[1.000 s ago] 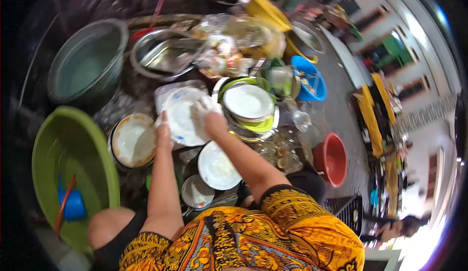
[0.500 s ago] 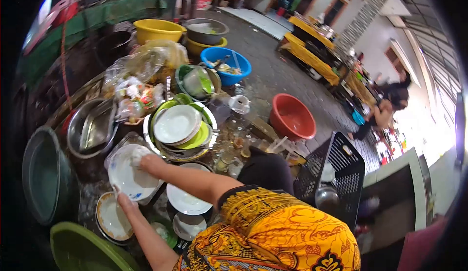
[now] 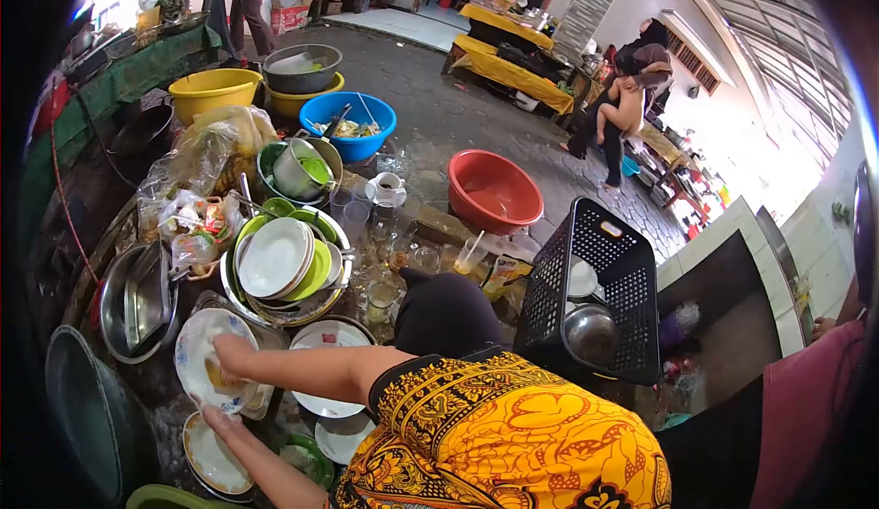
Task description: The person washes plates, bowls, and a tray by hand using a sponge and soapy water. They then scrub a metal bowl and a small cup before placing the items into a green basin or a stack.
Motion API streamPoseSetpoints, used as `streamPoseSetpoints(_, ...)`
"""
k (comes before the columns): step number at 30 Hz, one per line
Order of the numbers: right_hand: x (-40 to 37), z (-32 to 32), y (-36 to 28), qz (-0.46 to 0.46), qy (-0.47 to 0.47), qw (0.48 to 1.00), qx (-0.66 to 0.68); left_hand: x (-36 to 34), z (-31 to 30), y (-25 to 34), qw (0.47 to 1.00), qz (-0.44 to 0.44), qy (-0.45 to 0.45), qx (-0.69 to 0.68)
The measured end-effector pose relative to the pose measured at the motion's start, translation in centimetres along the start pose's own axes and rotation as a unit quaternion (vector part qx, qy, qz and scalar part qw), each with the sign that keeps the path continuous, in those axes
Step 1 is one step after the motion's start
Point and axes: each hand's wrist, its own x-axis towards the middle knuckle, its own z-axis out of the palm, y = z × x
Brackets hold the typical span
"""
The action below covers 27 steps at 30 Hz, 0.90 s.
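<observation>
A white plate with blue floral marks (image 3: 194,340) is tilted up in front of me. My left hand (image 3: 216,417) grips its lower rim. Inside the plate, my right hand (image 3: 235,355) is smeared by motion, its fingers hidden, beside a yellow-brown patch; whether it holds anything I cannot tell. Just below lies a white dish with an orange-patterned rim (image 3: 212,459). Right of my hands, white plates (image 3: 331,406) lie under my forearm. Beyond them, a wide basin (image 3: 342,234) holds stacked white plates (image 3: 273,257) and green dishes (image 3: 314,274).
Metal pans (image 3: 119,300) and a grey-green tub (image 3: 87,408) stand left. Glasses (image 3: 380,297) cluster near my knee. Farther out are a blue basin (image 3: 362,147) and red basin (image 3: 494,196). A black crate (image 3: 643,326) holds dishes at right. People (image 3: 632,88) are in the background.
The view has swung, shifting the surroundings left and showing more of the crate. My right hand has moved from the plate's upper right toward its middle; white foam seen at its fingers no longer shows.
</observation>
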Motion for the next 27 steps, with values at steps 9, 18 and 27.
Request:
streamPoseSetpoints(9, -6.2, -3.9, -2.6, -0.165, -0.109, 0.976, -0.088, 3.1, -1.1, 0.4, 0.998, 0.035, -0.044, -0.006)
streamPoseSetpoints(18, -2.3, -1.8, -1.2, -0.137, -0.082, 0.972, -0.173, 1.9, 0.0, -1.5, 0.995, 0.082, -0.036, 0.044)
streamPoseSetpoints(27, -3.0, -3.9, 2.5, -0.179, -0.137, 0.944, -0.24, 0.1, -0.8, 0.6, 0.997, 0.02, -0.028, -0.073)
